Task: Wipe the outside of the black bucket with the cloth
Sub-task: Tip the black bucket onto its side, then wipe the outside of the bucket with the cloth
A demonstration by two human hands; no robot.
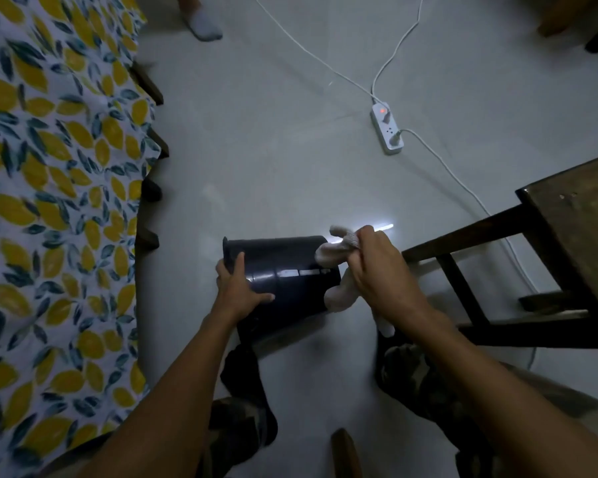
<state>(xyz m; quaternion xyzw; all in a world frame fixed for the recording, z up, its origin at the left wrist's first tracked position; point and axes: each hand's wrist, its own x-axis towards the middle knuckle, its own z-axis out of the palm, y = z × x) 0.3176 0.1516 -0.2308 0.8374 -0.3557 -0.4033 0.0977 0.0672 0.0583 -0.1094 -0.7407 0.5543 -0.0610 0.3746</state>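
The black bucket (pixel 283 270) is held on its side above the pale floor, its rim to the left and its base to the right. My left hand (pixel 237 288) grips the bucket near the rim, thumb over the wall. My right hand (pixel 380 270) is closed on a white cloth (pixel 339 250), which is bunched against the bucket's base end, with a tail hanging below my wrist. The bucket's inside is hidden.
A table with a lemon-print cloth (pixel 56 201) fills the left. A dark wooden stool (pixel 549 257) stands close on the right. A white power strip (pixel 387 129) with cables lies on the floor beyond. Another person's socked foot (pixel 204 24) is at the top.
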